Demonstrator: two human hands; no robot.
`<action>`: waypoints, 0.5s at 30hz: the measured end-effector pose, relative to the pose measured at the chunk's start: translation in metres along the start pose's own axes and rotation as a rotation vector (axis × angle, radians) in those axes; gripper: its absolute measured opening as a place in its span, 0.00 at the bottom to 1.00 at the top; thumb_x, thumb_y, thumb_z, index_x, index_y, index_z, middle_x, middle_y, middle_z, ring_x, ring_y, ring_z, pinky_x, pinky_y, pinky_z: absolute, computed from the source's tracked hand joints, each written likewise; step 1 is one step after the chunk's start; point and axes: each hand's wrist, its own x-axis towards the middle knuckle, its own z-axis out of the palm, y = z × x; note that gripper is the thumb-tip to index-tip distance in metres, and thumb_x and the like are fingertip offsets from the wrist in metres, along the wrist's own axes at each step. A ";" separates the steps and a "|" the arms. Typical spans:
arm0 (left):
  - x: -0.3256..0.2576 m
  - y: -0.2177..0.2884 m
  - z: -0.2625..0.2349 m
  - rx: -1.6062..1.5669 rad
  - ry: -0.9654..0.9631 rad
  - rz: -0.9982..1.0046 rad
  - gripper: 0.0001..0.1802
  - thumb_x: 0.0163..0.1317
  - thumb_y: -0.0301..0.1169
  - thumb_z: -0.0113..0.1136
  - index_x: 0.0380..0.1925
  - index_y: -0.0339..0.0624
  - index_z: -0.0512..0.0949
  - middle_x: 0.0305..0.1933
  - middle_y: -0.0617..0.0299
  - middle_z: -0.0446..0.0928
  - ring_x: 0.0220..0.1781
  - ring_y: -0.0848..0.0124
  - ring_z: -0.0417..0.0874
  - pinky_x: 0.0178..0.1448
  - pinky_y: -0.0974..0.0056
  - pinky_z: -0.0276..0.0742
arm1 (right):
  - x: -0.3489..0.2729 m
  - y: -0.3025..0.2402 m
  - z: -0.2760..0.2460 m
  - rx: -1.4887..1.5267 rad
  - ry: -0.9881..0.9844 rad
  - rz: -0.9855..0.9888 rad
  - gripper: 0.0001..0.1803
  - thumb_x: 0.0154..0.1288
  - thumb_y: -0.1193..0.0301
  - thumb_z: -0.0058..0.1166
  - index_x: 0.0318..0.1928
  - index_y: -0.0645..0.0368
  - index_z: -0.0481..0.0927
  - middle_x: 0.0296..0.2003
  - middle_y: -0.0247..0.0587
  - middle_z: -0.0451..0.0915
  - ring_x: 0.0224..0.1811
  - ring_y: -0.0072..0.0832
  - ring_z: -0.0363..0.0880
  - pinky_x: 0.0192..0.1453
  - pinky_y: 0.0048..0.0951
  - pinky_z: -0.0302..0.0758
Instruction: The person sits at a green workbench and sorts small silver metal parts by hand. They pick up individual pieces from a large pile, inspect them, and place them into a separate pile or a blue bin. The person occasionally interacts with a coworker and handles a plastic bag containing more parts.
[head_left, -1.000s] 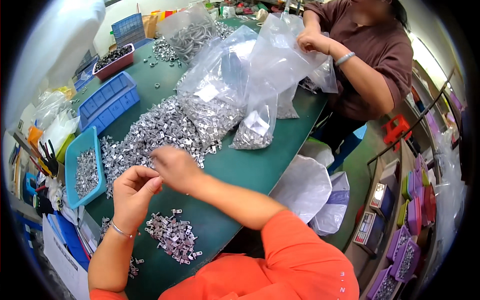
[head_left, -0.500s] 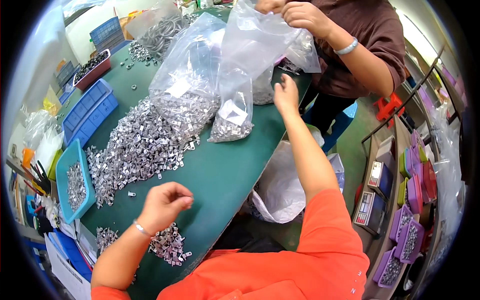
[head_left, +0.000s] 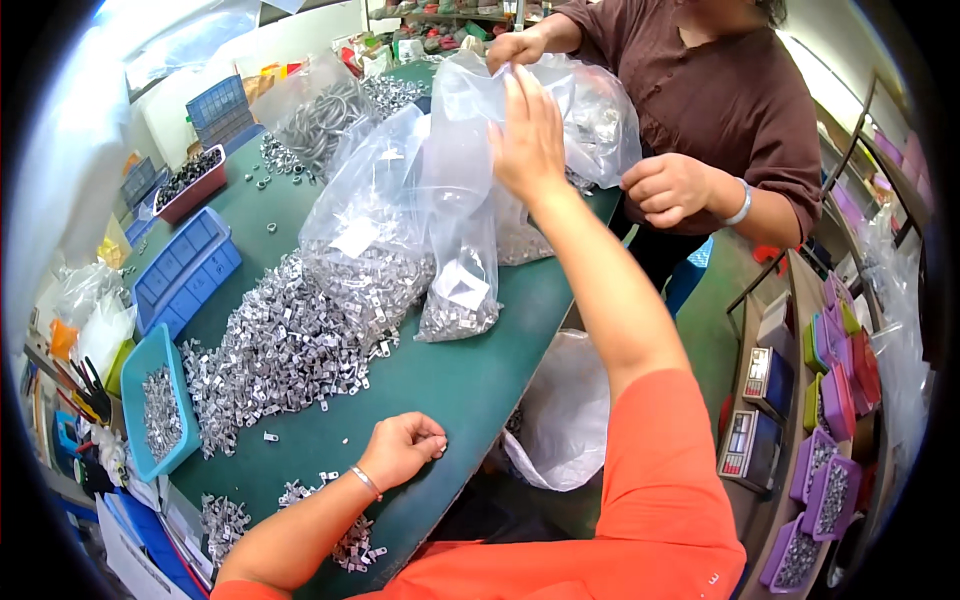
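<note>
My left hand (head_left: 402,448) rests curled in a loose fist on the green table (head_left: 450,375), beside a small heap of metal clips (head_left: 352,545); whether it holds a clip I cannot tell. My right hand (head_left: 528,135) is stretched far forward, fingers spread, against a clear plastic bag (head_left: 590,110) that a person in a brown shirt (head_left: 740,100) holds at its top edge. A large pile of small silver metal clips (head_left: 280,350) lies left of centre. Two clear bags of clips (head_left: 455,290) stand behind it.
A teal tray (head_left: 150,400) with clips and blue divided boxes (head_left: 185,270) sit at the table's left. A red bin (head_left: 190,190) stands farther back. Scales (head_left: 765,380) and purple bins (head_left: 830,480) fill shelves at right. A white bag (head_left: 565,415) hangs below the table edge.
My right hand left my left hand and reached forward up to the plastic bag the other person holds. My left hand dropped to the table and closed into a fist.
</note>
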 end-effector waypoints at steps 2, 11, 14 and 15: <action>0.001 -0.003 0.001 -0.018 -0.014 -0.001 0.03 0.57 0.24 0.60 0.30 0.34 0.78 0.26 0.62 0.80 0.28 0.80 0.80 0.34 0.73 0.76 | 0.025 0.001 -0.001 -0.094 -0.357 0.085 0.29 0.58 0.63 0.52 0.59 0.62 0.65 0.53 0.55 0.71 0.59 0.44 0.67 0.62 0.46 0.62; 0.000 -0.005 -0.003 -0.019 -0.020 0.030 0.03 0.58 0.24 0.60 0.30 0.34 0.77 0.25 0.63 0.80 0.28 0.80 0.79 0.33 0.74 0.76 | -0.043 -0.078 -0.025 -0.187 -1.274 -0.179 0.16 0.59 0.64 0.43 0.45 0.53 0.76 0.40 0.42 0.80 0.42 0.34 0.78 0.53 0.47 0.64; 0.000 0.000 -0.002 -0.024 -0.055 0.012 0.03 0.59 0.22 0.59 0.31 0.33 0.76 0.28 0.63 0.79 0.30 0.79 0.79 0.36 0.74 0.77 | -0.082 -0.078 -0.014 -0.196 -1.046 -0.117 0.15 0.57 0.64 0.45 0.43 0.53 0.77 0.40 0.41 0.79 0.44 0.35 0.76 0.57 0.47 0.61; 0.001 -0.003 -0.002 -0.035 -0.052 0.000 0.03 0.59 0.22 0.59 0.32 0.34 0.76 0.28 0.63 0.79 0.30 0.79 0.79 0.36 0.73 0.77 | -0.088 -0.082 -0.013 -0.101 -0.954 -0.050 0.15 0.55 0.63 0.47 0.42 0.53 0.78 0.36 0.42 0.77 0.45 0.35 0.74 0.60 0.47 0.58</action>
